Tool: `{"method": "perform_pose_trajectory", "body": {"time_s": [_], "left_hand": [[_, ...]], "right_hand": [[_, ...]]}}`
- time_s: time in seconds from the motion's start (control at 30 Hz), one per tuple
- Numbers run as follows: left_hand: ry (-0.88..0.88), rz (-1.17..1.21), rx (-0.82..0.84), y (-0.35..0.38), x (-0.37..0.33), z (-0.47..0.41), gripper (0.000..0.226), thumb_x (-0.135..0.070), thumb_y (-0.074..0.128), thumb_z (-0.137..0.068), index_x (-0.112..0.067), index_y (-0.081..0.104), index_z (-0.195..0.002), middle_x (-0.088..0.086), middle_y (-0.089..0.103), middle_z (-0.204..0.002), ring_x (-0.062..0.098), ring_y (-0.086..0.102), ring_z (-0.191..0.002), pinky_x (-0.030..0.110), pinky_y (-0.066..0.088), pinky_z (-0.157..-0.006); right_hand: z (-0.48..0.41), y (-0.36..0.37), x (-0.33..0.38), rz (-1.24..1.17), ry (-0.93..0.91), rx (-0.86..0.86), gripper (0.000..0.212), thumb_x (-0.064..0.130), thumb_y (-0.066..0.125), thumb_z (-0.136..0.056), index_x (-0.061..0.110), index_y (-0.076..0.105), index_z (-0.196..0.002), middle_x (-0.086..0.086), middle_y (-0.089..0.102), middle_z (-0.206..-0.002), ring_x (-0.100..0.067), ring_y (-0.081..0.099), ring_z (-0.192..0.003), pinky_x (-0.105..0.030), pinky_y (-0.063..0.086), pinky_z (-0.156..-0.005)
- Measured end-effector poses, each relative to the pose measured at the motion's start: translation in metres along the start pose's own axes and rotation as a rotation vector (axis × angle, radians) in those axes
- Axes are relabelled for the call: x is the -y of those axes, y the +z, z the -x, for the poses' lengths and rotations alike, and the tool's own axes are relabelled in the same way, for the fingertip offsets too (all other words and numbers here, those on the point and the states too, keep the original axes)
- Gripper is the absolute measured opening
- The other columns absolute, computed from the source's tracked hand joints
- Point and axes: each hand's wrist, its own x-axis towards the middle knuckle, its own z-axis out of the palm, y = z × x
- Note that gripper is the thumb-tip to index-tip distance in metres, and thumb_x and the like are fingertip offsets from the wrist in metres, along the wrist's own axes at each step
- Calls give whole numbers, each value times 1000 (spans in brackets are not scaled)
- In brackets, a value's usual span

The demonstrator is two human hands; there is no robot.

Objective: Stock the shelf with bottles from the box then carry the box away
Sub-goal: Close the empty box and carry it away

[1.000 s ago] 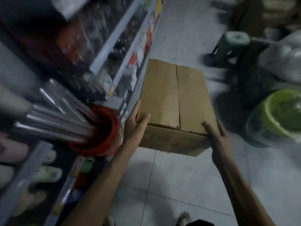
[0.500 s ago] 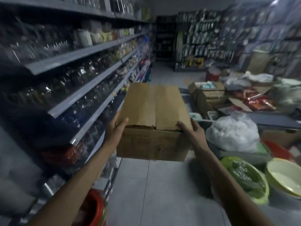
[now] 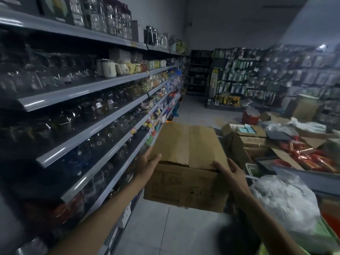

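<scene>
I counted one box and two hands on it. The left hand grasped the near left corner, thumb lying on the top flap and fingers wrapped down the left side. The right hand grasped the near right corner, its fingers curled over the top edge.

The box was held in the air above the tiled floor, in the aisle just right of the shelf. Its long axis ran from near to far, along the aisle and roughly parallel to the shelf fronts, with the short near face turned towards me. The top was level or tipped slightly.

It was plain brown cardboard, creased and scuffed. Both top flaps were folded shut, and the seam between them ran near to far down the middle. The near edge of the flaps sat a little proud of the box wall. I could make out faint printing on the near face, too dim to read.

The shelf showed at least four grey boards, one above another, crowded with clear bottles and jars; I could not count them in the gloom. To the right lay several open cartons and one white plastic bag.
</scene>
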Motion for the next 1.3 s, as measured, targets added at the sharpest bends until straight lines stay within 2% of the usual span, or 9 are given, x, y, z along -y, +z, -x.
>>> {"method": "perform_pose_trajectory", "body": {"time_s": [0.07,0.17,0.27,0.37,0.57,0.8,1.0,1.1,1.3], "left_hand": [[10,-9,14,11,13,-50,71,-47,65,-91,-21,44,-153,-3,49,-151,13,47,-137,31,40,-110],[4,-27,24,23,32,-129,87,-65,58,-78,-26,43,-154,-5,45,-157,16,42,-143,39,37,-117],[13,-16,48,31,40,-205,81,-59,60,-84,-24,42,-154,-6,44,-157,16,41,-144,35,38,-116],[5,3,83,38,42,-275,61,-40,62,-97,-24,43,-153,-10,50,-146,13,48,-135,23,40,-100],[35,20,66,75,53,-402,45,-27,60,-101,-20,52,-145,-18,55,-117,8,52,-114,7,38,-75],[22,-12,62,148,66,-566,45,-30,62,-100,-19,55,-143,-17,55,-113,8,53,-112,23,39,-90],[-1,14,87,207,66,-719,49,-32,63,-100,-22,51,-146,-16,54,-123,9,50,-121,27,40,-99],[-16,20,94,220,68,-791,62,-45,66,-95,-27,46,-151,-16,49,-138,4,44,-125,30,40,-107],[8,25,67,251,89,-937,64,-49,64,-87,-29,52,-146,-10,61,-137,14,57,-127,40,47,-109]], "right_hand": [[-46,10,-4,-7,24,7,102,82,72,-68,38,38,-153,2,49,-148,-26,53,-126,-56,41,-110],[-117,28,5,-7,51,-19,95,73,73,-75,33,39,-154,0,48,-149,-28,51,-127,-51,41,-108],[-182,43,21,-8,48,-24,96,74,74,-71,31,43,-152,3,53,-143,-25,55,-123,-50,42,-109],[-245,57,33,9,23,-16,102,77,73,-65,30,43,-151,2,55,-141,-25,56,-122,-56,41,-111],[-370,72,38,24,17,-44,108,83,71,-63,28,43,-151,1,56,-142,-24,56,-123,-54,42,-111],[-551,69,22,-41,21,-90,120,87,72,-53,24,45,-151,-2,58,-141,-25,57,-124,-54,43,-110],[-719,61,29,-43,2,-75,105,79,73,-63,24,48,-149,1,62,-134,-22,59,-118,-50,46,-107],[-793,67,38,-61,-15,-70,100,70,72,-67,21,46,-150,1,59,-134,-23,57,-119,-45,46,-103],[-949,96,39,-56,-36,-70,102,72,73,-67,25,43,-153,3,57,-137,-23,55,-123,-44,44,-104]]}}
